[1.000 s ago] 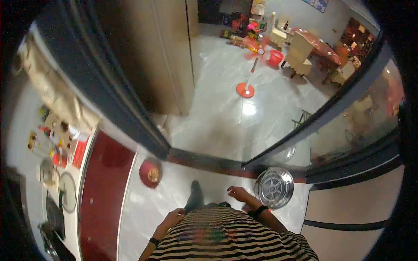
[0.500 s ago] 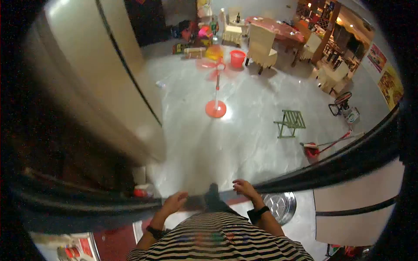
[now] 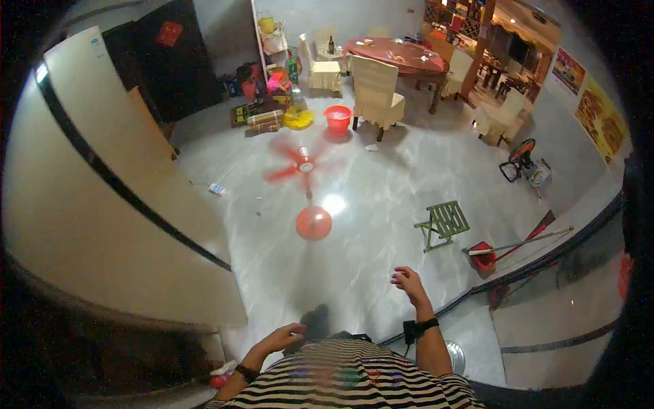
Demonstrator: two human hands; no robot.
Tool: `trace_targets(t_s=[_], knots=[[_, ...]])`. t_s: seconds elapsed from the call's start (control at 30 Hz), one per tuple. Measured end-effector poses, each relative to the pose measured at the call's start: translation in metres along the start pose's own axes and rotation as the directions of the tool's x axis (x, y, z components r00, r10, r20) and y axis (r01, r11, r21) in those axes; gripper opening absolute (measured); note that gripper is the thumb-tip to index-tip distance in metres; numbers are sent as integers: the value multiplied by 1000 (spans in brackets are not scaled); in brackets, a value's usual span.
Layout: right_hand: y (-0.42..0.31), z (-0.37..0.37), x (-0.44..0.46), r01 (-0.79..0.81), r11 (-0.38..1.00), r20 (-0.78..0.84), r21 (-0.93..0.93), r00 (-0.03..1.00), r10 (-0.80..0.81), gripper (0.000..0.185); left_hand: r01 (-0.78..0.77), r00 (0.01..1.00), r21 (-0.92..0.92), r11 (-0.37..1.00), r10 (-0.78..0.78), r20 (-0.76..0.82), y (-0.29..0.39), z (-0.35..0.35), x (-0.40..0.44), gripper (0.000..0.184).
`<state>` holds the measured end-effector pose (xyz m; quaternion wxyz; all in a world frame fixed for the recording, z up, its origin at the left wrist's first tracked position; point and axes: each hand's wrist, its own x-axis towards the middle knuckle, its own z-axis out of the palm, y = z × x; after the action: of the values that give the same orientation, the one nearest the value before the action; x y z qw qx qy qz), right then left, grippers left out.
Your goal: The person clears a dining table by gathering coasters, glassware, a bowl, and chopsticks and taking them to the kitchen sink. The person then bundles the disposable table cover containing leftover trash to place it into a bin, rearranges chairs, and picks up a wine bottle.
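Note:
Low in the head view, my left hand [image 3: 285, 337] hangs in front of the striped shirt [image 3: 340, 371], its fingers loosely stretched and nothing in them. Farther forward on the right, my right hand [image 3: 409, 283] is held out over the floor, fingers slightly bent and apart, also holding nothing. A dark band circles each wrist. Nearest to the right hand is a green folding stool [image 3: 443, 223] standing on the floor. Ahead, an orange-red pedestal fan [image 3: 313, 222] stands with its blades blurred. Neither hand touches anything.
A tall cream fridge or cabinet [image 3: 136, 198] lines the left. At right stand a red dustpan [image 3: 483, 258] with a broom and a small black fan [image 3: 519, 158]. Farther back are a red bucket [image 3: 337, 120], covered chairs [image 3: 375, 92] and a round table [image 3: 395, 56].
My view has advanced through the doorway, so the pedestal fan and stool appear lower. My right hand has moved forward and to the right; my left hand sits lower in view.

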<state>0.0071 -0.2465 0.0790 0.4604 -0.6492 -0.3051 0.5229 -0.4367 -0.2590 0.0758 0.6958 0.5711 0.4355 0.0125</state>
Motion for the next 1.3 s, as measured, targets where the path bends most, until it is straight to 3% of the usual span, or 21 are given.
trace_targets(t_s=[0.03,0.17,0.23,0.27,0.3,0.33,0.37,0.4,0.5,0.63,0.73,0.77,0.8,0.83,0.87,0.97,1.07,1.13,1.2,1.27,1.3], knots=[[3,-15,6,6,998,-79,58,997,-2,30,-90,995,53,994,88,45,13,-11,21,44],[95,-99,18,-52,998,-324,40,944,62,25,-76,987,120,990,58,151,62,-50,103,42],[146,-127,-3,-156,980,-399,126,896,194,20,-112,973,80,990,93,209,75,-62,139,41],[169,-133,-21,-104,989,-374,106,917,137,17,-129,966,67,989,110,234,86,-67,155,40],[178,-138,-41,-316,949,-424,-2,859,286,19,-126,949,86,988,95,299,142,-68,154,39],[300,-192,-39,-369,929,-294,28,885,360,19,-98,953,119,988,59,296,152,-73,175,39],[299,-182,-53,-166,822,-89,-544,986,139,20,-69,957,149,986,23,290,155,-75,198,39],[294,-171,-67,154,426,125,-892,988,-95,21,-37,960,178,983,-15,280,157,-76,220,39],[266,-188,-47,-154,490,-50,-858,974,219,21,-72,968,179,981,25,251,180,-77,284,42],[226,-282,53,-173,423,-70,-889,966,249,19,-175,967,191,966,132,216,226,-55,375,44],[184,-377,175,-58,302,-39,-951,997,67,18,-228,949,152,962,184,255,298,-40,429,44],[145,-392,220,-29,107,-54,-994,970,-236,23,-174,967,211,962,126,223,341,-38,434,42],[102,-410,264,-327,798,-429,-507,898,95,30,-180,970,166,969,147,196,350,-39,451,41],[44,-409,296,-171,985,-501,24,851,160,20,-188,972,123,974,166,169,355,-45,469,41],[6,-419,337,-161,986,-478,50,862,165,12,-199,972,82,977,187,141,363,-50,486,41],[-86,-427,436,-27,966,-411,259,901,135,29,-212,976,70,975,207,66,408,-61,528,39],[-109,-433,524,-14,935,-361,353,920,151,26,-227,974,30,973,226,25,450,-79,586,38],[-93,-441,572,-74,920,-324,385,922,210,24,-232,973,12,973,232,0,473,-101,632,37],[-85,-462,587,-276,950,-211,147,929,303,22,-231,972,7,973,231,-36,501,-123,686,37],[-97,-490,573,-454,888,-68,80,886,459,16,-268,962,40,963,269,-40,548,-145,728,36],[-87,-502,571,-454,864,-125,218,865,486,10,-263,964,43,964,264,-35,580,-155,746,36]])
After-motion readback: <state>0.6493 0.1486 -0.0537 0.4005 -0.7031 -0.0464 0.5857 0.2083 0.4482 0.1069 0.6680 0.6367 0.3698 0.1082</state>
